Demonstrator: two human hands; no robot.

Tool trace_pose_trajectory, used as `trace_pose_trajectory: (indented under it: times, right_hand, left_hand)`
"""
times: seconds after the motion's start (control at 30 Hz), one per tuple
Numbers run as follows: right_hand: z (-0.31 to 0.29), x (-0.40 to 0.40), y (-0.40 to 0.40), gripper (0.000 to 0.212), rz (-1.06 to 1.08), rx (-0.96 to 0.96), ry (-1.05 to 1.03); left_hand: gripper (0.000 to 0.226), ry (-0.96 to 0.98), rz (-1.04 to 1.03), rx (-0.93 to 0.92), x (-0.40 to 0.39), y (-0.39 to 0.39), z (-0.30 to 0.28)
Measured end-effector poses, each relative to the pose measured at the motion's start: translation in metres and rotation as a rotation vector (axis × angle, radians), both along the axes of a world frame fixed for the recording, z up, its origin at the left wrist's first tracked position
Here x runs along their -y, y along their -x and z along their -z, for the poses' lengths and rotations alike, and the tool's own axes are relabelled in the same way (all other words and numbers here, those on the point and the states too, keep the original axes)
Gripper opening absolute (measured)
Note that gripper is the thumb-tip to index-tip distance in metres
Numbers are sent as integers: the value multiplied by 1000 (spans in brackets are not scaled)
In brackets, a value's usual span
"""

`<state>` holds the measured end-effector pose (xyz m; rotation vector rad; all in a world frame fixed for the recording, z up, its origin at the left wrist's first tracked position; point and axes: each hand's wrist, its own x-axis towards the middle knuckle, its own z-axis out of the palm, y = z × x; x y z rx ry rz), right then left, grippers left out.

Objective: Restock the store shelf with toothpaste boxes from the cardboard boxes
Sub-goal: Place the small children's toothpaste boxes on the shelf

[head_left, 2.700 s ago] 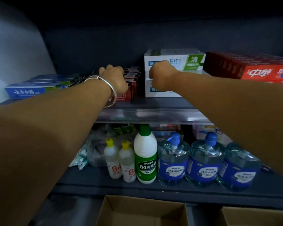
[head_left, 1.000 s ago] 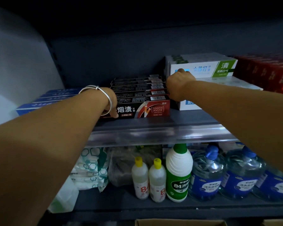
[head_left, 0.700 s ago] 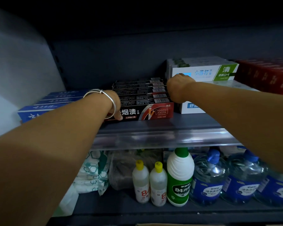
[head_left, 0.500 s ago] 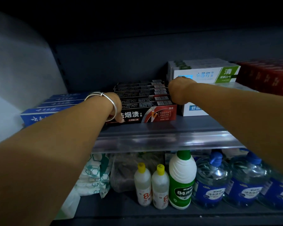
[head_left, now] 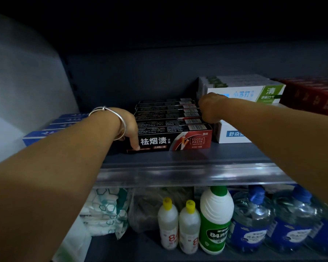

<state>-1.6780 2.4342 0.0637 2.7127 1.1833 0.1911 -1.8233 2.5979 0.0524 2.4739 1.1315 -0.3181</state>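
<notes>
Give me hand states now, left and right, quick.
Left hand: at the left end of the black toothpaste boxes, one finger on the front face; grip cannot be told.
Right hand: curled at their right end; grip cannot be told.

Black-and-red cardboard toothpaste boxes [head_left: 170, 127], apparently six, lying flat in row on grey metal shelf [head_left: 178, 157].

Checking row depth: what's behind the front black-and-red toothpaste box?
Behind the front black-and-red toothpaste box, about five more matching black boxes run back. Anything behind or under them is hidden.
</notes>
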Motion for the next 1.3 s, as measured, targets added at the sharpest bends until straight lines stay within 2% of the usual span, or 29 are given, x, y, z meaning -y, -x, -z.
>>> trace_pose_trajectory:
  times: [0.27,0.47,0.7,0.97,1.1,1.3]
  right_hand:
    - [1,1,-3,32,7,-16,-39]
    - [1,3,-4,30,19,-29,-26]
    - [-1,7,4,31,15,-47,-36]
    - [1,4,2,31,46,-98,-78]
    - [1,3,3,30,29,-59,-50]
    - [-3,3,6,30,27,-37,-29]
  left_hand:
    - [64,-8,9,-24,-5,-4,3]
    - [51,-72,21,-18,-3,-6,5]
    - [67,-28,3,9,-4,-5,6]
    - [62,-13,16,21,-5,-5,8]
    - [68,34,20,11,-8,-3,7]
    - [63,-3,25,-4,-8,-3,5]
